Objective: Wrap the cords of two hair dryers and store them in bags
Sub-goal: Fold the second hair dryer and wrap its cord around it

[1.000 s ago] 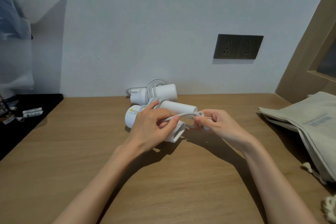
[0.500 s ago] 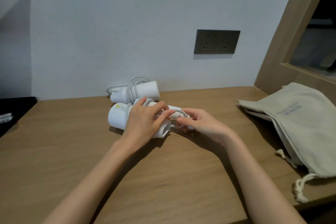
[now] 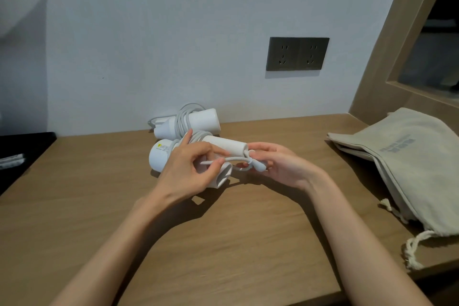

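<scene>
Two white hair dryers lie on the wooden table (image 3: 223, 243). The far dryer (image 3: 198, 122) rests by the wall with its grey cord wound round it. The near dryer (image 3: 228, 148) lies in front of it. My left hand (image 3: 188, 169) covers its body and pinches a stretch of its white cord (image 3: 234, 158) between thumb and forefinger. My right hand (image 3: 278, 164) holds the cord's thicker end (image 3: 259, 166) just past the handle tip, where the cord makes a small loop. Beige drawstring bags (image 3: 407, 156) lie stacked at the right.
A dark double wall socket (image 3: 297, 53) sits above the table. A black tray (image 3: 22, 146) with small white items lies at the left edge. A wooden frame (image 3: 387, 62) rises at the right. The bags' rope drawstring (image 3: 414, 248) hangs near the table's front right corner.
The camera view has shifted. My hands have drawn slightly apart, pulling the cord taut, and the thick cord end now shows in my right hand.
</scene>
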{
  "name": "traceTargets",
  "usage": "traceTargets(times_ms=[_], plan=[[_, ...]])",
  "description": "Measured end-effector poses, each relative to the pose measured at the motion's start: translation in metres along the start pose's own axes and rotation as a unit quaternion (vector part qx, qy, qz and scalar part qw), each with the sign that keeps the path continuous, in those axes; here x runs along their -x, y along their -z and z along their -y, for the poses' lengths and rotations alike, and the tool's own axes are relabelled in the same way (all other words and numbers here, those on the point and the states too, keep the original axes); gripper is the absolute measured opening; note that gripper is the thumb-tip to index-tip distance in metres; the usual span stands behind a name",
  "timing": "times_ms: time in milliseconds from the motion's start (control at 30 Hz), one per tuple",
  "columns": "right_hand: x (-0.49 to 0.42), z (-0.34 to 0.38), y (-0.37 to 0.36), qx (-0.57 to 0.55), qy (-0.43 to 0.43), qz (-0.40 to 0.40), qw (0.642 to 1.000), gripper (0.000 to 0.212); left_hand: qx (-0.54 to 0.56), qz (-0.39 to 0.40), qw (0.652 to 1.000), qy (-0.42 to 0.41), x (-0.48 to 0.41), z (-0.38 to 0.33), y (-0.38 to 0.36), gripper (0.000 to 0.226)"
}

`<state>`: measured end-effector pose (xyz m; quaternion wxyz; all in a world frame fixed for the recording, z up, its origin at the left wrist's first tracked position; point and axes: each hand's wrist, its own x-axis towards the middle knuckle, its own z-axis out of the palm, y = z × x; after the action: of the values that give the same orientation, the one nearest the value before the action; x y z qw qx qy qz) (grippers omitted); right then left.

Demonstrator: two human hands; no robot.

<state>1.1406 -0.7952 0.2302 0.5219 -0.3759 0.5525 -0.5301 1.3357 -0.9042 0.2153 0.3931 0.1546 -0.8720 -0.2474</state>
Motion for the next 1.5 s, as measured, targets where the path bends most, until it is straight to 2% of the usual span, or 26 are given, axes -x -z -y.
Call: traceTargets(times_ms=[67, 167, 333, 467, 567, 700, 833, 1067, 1167, 1300, 1400, 1500], plan=[[-0.001, -0.001, 0.000, 0.003, 0.008, -0.021, 1.000, 0.032, 0.008, 0.019, 1.000, 0.007, 0.001, 0.001, 0.002, 0.029], [-0.001, -0.001, -0.002, -0.041, 0.003, -0.005, 0.999, 0.034, 0.083, 0.040, 0.995, 0.035, 0.001, -0.001, 0.008, 0.035], [-0.005, -0.004, -0.011, -0.115, 0.023, 0.000, 0.993, 0.037, 0.181, -0.025, 0.978, 0.097, 0.000, -0.008, 0.016, 0.043], [-0.002, -0.004, -0.014, -0.124, 0.060, 0.029, 0.990, 0.036, 0.234, -0.053, 0.961, 0.137, 0.000, -0.015, 0.021, 0.063], [-0.002, -0.005, -0.014, -0.092, 0.077, 0.042, 0.992, 0.033, 0.229, -0.067, 0.959, 0.155, 0.001, -0.020, 0.023, 0.055], [0.003, -0.004, -0.016, 0.024, 0.106, 0.014, 0.994, 0.040, 0.236, -0.073, 0.952, 0.181, 0.001, -0.017, 0.020, 0.039], [0.004, -0.007, -0.019, 0.130, 0.138, -0.056, 0.980, 0.027, 0.215, -0.073, 0.956, 0.184, 0.001, -0.018, 0.017, 0.033], [0.008, -0.004, -0.023, 0.155, 0.159, -0.061, 0.973, 0.025, 0.125, -0.049, 0.984, 0.117, 0.001, -0.012, 0.015, 0.029], [0.008, -0.003, -0.025, 0.156, 0.173, -0.055, 0.971, 0.025, 0.049, -0.040, 0.993, 0.101, -0.002, -0.023, 0.016, 0.030], [0.011, -0.001, -0.029, 0.165, 0.186, -0.055, 0.967, 0.025, 0.008, -0.025, 0.995, 0.094, -0.004, -0.028, 0.015, 0.015], [0.010, -0.002, -0.037, 0.153, 0.201, -0.074, 0.965, 0.023, 0.020, -0.065, 0.993, 0.093, -0.004, -0.026, 0.016, 0.011], [0.008, 0.001, -0.046, 0.084, 0.210, -0.087, 0.970, 0.022, 0.050, -0.122, 0.988, 0.077, -0.004, -0.029, 0.020, 0.009]])
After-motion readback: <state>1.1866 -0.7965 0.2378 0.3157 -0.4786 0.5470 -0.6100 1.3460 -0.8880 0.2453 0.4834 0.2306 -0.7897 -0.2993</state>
